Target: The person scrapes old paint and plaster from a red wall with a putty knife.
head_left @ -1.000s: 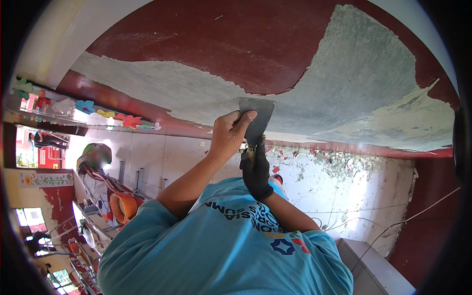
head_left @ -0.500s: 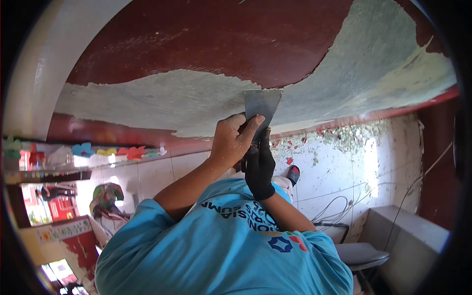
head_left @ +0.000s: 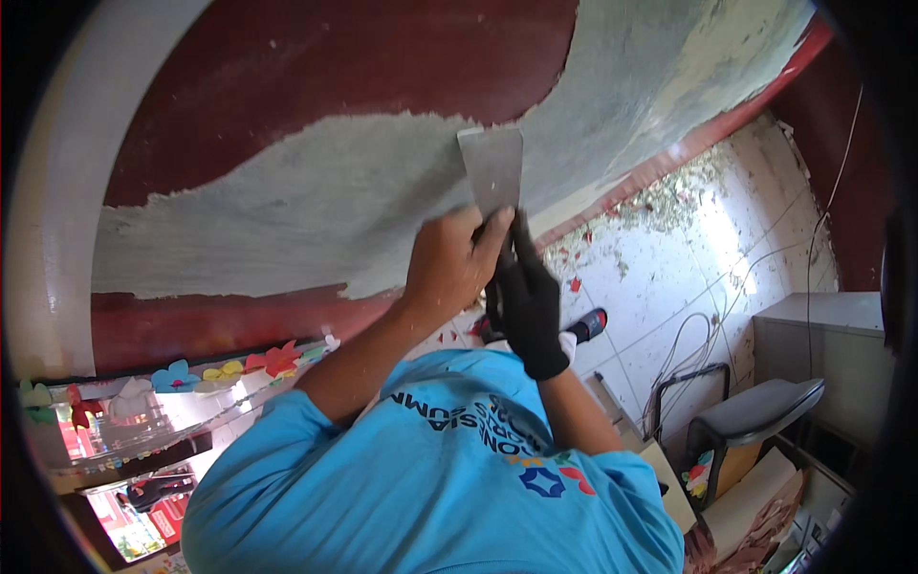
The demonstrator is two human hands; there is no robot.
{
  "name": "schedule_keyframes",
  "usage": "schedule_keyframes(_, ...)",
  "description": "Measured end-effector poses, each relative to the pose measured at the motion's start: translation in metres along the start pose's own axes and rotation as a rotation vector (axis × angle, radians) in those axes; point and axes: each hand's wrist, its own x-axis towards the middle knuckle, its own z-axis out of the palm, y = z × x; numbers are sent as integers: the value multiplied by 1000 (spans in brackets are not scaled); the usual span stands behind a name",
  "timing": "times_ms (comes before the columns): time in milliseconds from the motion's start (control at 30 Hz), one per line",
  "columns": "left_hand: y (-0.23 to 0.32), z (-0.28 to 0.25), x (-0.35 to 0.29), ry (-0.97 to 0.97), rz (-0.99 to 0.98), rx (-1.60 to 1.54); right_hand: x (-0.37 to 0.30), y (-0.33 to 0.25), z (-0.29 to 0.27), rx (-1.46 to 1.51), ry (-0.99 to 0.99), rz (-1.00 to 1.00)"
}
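Note:
A wide-bladed putty knife point(head_left: 494, 170) lies against the wall, its straight edge at the border between dark red paint point(head_left: 382, 57) and a bared grey patch point(head_left: 316, 191). My bare left hand point(head_left: 449, 260) grips the lower blade, thumb along its face. Below it, my right hand point(head_left: 529, 311), in a black glove, closes round the handle, which is mostly hidden by the fingers. The paint's edge is ragged where it meets the grey.
Paint flakes point(head_left: 660, 206) litter the white tiled floor point(head_left: 631, 306) along the wall's foot. Loose cables point(head_left: 684, 349), a dark-padded chair point(head_left: 755, 411) and a grey cabinet point(head_left: 813, 325) stand at right. Colourful paper flowers point(head_left: 273, 359) hang at lower left.
The view has turned and shifted, bringing more of the chair and clutter at right into sight. Both hands keep their hold on the putty knife, whose edge stays at the paint border.

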Motion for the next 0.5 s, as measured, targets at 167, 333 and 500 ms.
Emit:
schedule_keyframes(167, -12, 3, -13, 98, 103, 40, 1, 21, 20, -399, 192, -549)
schedule_keyframes(333, -2, -10, -4, 40, 63, 32, 13, 22, 14, -571, 232, -726)
schedule_keyframes(500, -19, -9, -12, -3, -11, 126, -4, 0, 20, 22, -54, 135)
